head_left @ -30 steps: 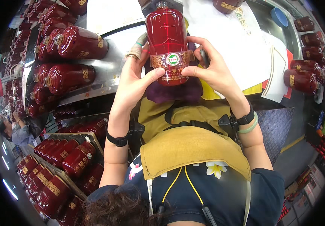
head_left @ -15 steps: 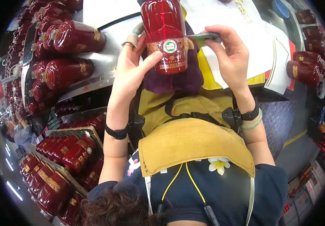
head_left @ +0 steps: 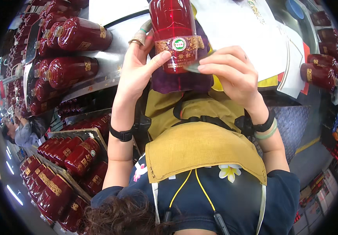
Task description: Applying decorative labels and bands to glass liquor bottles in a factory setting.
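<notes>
A glossy red glass bottle [head_left: 172, 19] lies over a dark purple cloth [head_left: 202, 83] on my lap. Around it runs an ornate gold label band with a green and white round emblem [head_left: 179, 44]. My left hand [head_left: 137, 68] grips the bottle's left side, its thumb pressed on the label and worn coverings [head_left: 138, 38] on its fingers. Between the fingers of my right hand [head_left: 233, 74] is a thin, flat, dark greenish scraper-like piece [head_left: 195, 68]. Its tip meets the bottle's lower right, just under the gold band.
Several red bottles [head_left: 73, 72] lie on the metal table at left, and more fill wooden crates [head_left: 65, 152] below. White sheets [head_left: 239, 39] cover the worktop. Further red bottles [head_left: 319, 74] and a blue bowl [head_left: 294, 8] are at right. Another person [head_left: 26, 131] works far left.
My right hand has moved down and left, bringing the scraper-like piece from the band's right end to the bottle's lower right. The left hand keeps its grip on the bottle.
</notes>
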The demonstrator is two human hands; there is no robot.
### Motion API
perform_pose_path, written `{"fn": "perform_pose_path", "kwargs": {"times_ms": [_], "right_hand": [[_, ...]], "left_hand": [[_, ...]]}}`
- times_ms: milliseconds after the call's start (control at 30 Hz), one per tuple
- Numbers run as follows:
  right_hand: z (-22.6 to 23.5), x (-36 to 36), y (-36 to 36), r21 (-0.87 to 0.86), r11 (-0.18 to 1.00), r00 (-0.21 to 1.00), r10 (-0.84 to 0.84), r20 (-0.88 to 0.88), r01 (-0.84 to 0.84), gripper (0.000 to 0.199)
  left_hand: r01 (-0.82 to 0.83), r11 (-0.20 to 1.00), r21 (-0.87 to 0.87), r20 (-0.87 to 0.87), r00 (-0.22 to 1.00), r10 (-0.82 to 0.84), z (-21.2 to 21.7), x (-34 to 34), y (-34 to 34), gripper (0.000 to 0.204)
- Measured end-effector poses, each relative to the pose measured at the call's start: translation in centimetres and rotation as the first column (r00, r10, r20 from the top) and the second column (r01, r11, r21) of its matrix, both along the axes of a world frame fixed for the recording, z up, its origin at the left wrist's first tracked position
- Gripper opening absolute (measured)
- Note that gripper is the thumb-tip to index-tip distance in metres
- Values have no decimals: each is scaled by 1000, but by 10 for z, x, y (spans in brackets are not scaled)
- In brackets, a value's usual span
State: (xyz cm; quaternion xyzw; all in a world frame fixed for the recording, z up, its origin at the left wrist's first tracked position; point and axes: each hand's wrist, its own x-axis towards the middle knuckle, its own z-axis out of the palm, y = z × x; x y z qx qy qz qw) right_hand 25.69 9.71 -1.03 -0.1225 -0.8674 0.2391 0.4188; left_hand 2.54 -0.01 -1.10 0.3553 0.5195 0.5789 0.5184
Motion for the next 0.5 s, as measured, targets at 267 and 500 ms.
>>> {"fn": "perform_pose_path", "kwargs": {"times_ms": [267,500], "right_hand": [[21,-3,-9,99,986,986,121,112,-132,31],[26,-18,-7,-42,996,993,88,75,-85,26]], "left_hand": [[-14,1000,10,-17,1000,14,-3,2,-3,82],[-48,999,-17,-303,952,40,-7,-20,-9,57]]}}
